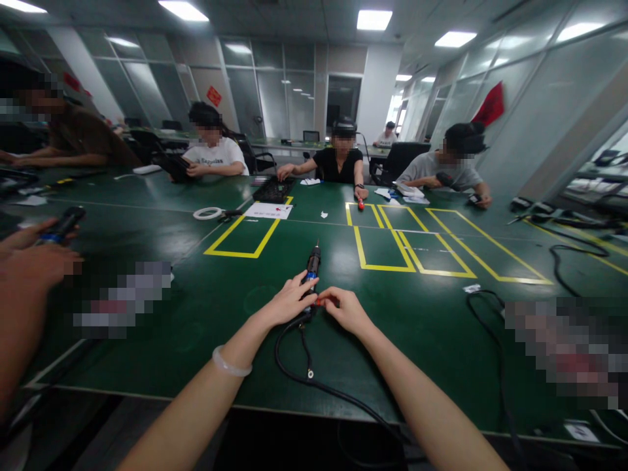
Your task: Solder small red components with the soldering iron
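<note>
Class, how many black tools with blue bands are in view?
2: one tool under the left hand, another tool in a co-worker's hand at far left. Others may be hidden.

A single view is given, taken from the wearer's head and directed forward and down across a green counter (206,294). Both forearms (210,405) are seen entering from the bottom edge, close by. A corded electric screwdriver (313,261) is framed near the centre; seated co-workers (339,163), glass partitions (275,85) and ceiling lights (374,20) are taken in farther off.
</note>
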Motion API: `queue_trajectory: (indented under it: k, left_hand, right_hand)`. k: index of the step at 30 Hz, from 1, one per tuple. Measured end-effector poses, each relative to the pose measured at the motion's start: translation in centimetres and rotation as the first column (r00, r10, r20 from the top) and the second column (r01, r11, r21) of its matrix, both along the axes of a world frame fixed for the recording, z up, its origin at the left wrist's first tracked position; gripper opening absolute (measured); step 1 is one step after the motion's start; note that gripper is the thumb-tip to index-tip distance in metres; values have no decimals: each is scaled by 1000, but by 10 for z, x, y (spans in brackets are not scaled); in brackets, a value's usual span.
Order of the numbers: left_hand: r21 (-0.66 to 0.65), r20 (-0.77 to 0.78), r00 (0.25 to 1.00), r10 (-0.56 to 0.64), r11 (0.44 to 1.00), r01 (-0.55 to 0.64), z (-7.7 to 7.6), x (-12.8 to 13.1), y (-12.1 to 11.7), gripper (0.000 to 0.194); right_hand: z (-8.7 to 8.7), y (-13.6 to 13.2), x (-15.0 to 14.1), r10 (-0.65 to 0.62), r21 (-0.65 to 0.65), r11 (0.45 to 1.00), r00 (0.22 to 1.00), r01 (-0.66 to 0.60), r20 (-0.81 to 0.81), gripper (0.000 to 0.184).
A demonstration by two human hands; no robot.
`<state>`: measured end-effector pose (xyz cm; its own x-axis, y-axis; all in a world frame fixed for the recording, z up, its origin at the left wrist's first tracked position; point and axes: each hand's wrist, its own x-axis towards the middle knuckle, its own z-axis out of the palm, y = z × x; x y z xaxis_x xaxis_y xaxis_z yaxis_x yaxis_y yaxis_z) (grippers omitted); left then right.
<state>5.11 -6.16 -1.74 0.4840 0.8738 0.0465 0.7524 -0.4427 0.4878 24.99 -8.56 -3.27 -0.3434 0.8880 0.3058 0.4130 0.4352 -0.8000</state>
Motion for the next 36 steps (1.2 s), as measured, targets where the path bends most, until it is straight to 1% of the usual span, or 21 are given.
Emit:
queue_trajectory:
  k: [2, 4, 9, 11, 14, 18, 22, 25, 32, 36]
  left_hand:
    - [26, -14, 999, 32, 999, -31, -1, 5, -3, 62]
    - [49, -31, 998, 57, 997, -55, -2, 9, -5, 62]
    - [92, -74, 993, 89, 992, -82, -1, 17, -4, 46]
    - [108, -94, 991, 100, 990, -89, 1, 18, -3, 42]
    - [127, -117, 989, 91, 989, -76, 2, 13, -3, 44]
    - [128, -155, 982, 105, 988, -85, 3, -4, -1, 50]
    - [113, -194, 972, 136, 987, -115, 4, -34, 7, 57]
    - [101, -232, 961, 152, 986, -132, 5, -65, 18, 58]
    - [98, -324, 921, 216, 976, -194, 10, -160, 53, 64]
    - [94, -343, 914, 217, 976, -196, 14, -212, 76, 70]
  right_hand:
    - [-2, 1, 0, 10, -3, 1000, 999, -10, -31, 27]
    - [-3, 1, 1, 20, 0, 1000, 998, -20, -53, 29]
    - [-3, 1, 2, 53, -17, 998, 996, -54, -71, 31]
    - [-3, 0, 3, 50, -25, 998, 997, -51, -61, 30]
    - [-3, 1, 7, 26, -36, 999, 999, -27, -45, 27]
    - [-5, 2, 12, 3, -52, 999, 999, -6, -53, 23]
    - [-8, 3, 14, -7, -59, 998, 999, 5, -32, 20]
    - [-9, 4, 14, -6, -41, 999, 1000, 6, -14, 20]
    - [-4, 1, 12, -1, -25, 1000, 1000, 1, 10, 17]
    - [-4, 1, 12, 3, -28, 1000, 1000, -2, 26, 16]
